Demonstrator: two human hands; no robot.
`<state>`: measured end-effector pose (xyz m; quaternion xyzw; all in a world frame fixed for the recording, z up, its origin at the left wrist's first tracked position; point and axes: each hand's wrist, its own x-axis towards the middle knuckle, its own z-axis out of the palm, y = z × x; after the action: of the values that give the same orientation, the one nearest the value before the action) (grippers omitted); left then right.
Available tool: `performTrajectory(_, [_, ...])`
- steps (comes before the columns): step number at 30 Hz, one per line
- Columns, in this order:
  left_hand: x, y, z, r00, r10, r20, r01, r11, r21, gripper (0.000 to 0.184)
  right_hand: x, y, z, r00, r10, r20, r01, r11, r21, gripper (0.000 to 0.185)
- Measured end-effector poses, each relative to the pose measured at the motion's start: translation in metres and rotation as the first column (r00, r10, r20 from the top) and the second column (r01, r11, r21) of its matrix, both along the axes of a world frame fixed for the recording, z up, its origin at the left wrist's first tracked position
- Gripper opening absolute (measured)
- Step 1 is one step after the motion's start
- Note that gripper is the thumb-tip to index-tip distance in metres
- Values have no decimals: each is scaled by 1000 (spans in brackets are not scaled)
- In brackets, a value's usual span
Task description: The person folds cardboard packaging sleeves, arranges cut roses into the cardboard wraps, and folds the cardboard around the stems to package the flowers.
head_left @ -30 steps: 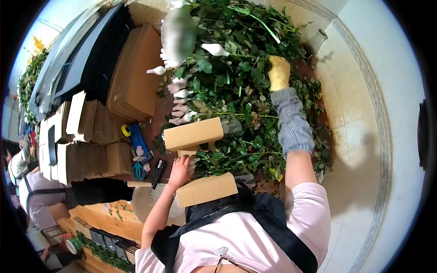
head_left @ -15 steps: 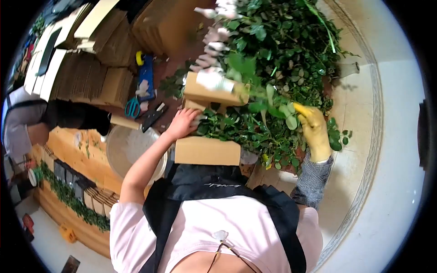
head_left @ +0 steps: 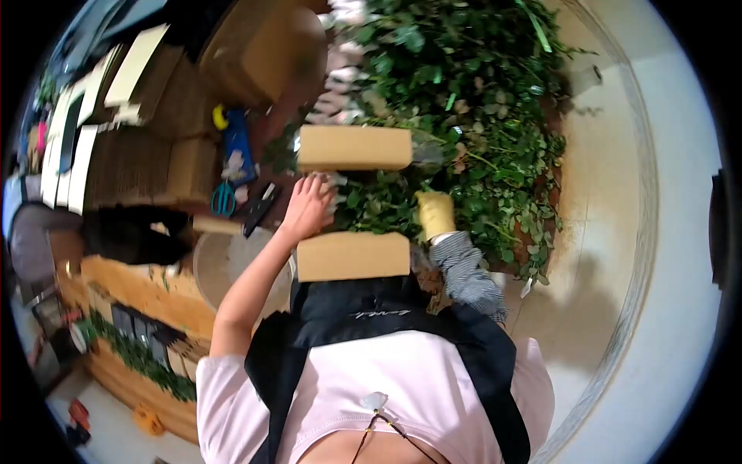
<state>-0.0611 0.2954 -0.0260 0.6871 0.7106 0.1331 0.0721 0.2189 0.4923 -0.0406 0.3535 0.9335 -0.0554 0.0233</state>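
My bare left hand (head_left: 311,205) is closed with bent fingers over the pale wrapped heads of leafy rose stems (head_left: 372,203). The stems lie between two cardboard pieces: a box-like piece (head_left: 355,148) on the far side and an upright flap (head_left: 353,257) against my apron. My right hand (head_left: 435,215), in a yellow glove, is closed on the leafy part of the same stems, right of the cardboard. Its fingertips are hidden in the leaves.
A large pile of leafy stems (head_left: 479,100) with pale wrapped heads (head_left: 340,77) fills the far side. On the left are teal scissors (head_left: 223,199), a black-handled tool (head_left: 261,209), a round tub (head_left: 224,263), stacked cardboard (head_left: 131,162) and another person's arm (head_left: 135,232).
My right hand has moved left and toward me, from the pile's right edge to the stems between the cardboard. The wrapped stem it held up no longer shows separately. My left hand stays nearly in place.
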Motion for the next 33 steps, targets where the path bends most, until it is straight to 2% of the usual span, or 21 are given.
performTrajectory(3, [-3, 6, -13, 1000, -27, -6, 27, 1000, -7, 62, 6, -2, -5, 997, 4, 72, -1, 999, -43, 18])
performTrajectory(4, [-4, 8, -12, 1000, -27, 10, 27, 999, -43, 62, 9, -1, -9, 999, 0, -46, -4, 997, -83, 24])
performTrajectory(5, [-6, 9, -10, 999, -24, 25, 26, 996, -82, 62, 13, 2, -11, 992, 1, 124, 16, 990, -138, 33])
performTrajectory(7, [-4, 9, -10, 999, -1, 46, 7, 991, -133, 63, 13, 4, 19, 994, -87, 66, 101, 961, -258, 40])
performTrajectory(8, [-2, 7, -12, 999, 5, 51, 1, 994, -106, 63, 19, 11, 23, 998, -54, 15, 56, 971, -234, 47])
performTrajectory(9, [-2, 4, -14, 998, 13, 54, -8, 997, -83, 62, 15, 19, 47, 993, -115, 29, 119, 937, -329, 48])
performTrajectory(11, [1, 0, -12, 995, 33, 98, -27, 998, -59, 62, 18, 39, 62, 970, -188, -151, 120, 919, -375, 48])
performTrajectory(12, [1, 0, -13, 991, 49, 121, -35, 993, -114, 61, 7, 44, 96, 942, -270, -197, 148, 865, -479, 44])
performTrajectory(13, [1, 0, -13, 989, 61, 131, -40, 987, -157, 60, 2, 59, 99, 936, -258, -238, 126, 880, -459, 43])
performTrajectory(15, [3, -3, -17, 992, 55, 111, -43, 993, -106, 60, -21, 82, 116, 845, -300, -444, 68, 881, -467, 43])
performTrajectory(17, [3, -4, -21, 989, 68, 131, -53, 992, -115, 64, -53, 102, 150, 812, -248, -528, 13, 913, -408, 44])
performTrajectory(19, [4, -4, -12, 987, 69, 148, -47, 988, -147, 65, -89, 135, 161, 690, -29, -723, -159, 969, -191, 44])
performTrajectory(21, [5, -4, -12, 987, 87, 138, -62, 983, -173, 66, -126, 168, 182, 559, -6, -829, -166, 979, -119, 44])
performTrajectory(23, [7, -4, -9, 989, 80, 128, -63, 990, -127, 68, -157, 223, 179, 657, -55, -752, 57, 998, -22, 41])
performTrajectory(25, [6, -3, -9, 987, 86, 136, -67, 988, -141, 68, -174, 267, 154, 790, 51, -611, 230, 899, 372, 38])
performTrajectory(26, [6, -4, -12, 986, 80, 146, -60, 988, -140, 68, -180, 282, 129, 887, -119, -447, 270, 918, 290, 36])
performTrajectory(27, [5, -4, -13, 985, 74, 153, -53, 989, -137, 67, -181, 281, 116, 889, -52, -455, 242, 897, 370, 32])
performTrajectory(29, [4, -4, -14, 985, 75, 158, -53, 989, -138, 68, -185, 255, 130, 971, -166, -174, 222, 894, 389, 26])
performTrajectory(30, [4, -5, -19, 985, 101, 141, -75, 981, -181, 68, -186, 243, 134, 966, -198, -166, 249, 883, 397, 18])
performTrajectory(31, [6, -3, -8, 986, 83, 142, -63, 989, -137, 67, -179, 230, 136, 969, -194, -153, 239, 889, 391, 18])
performTrajectory(33, [5, -3, -7, 980, 88, 178, -61, 987, -150, 67, -165, 209, 142, 955, 36, -295, 100, 896, 433, 14])
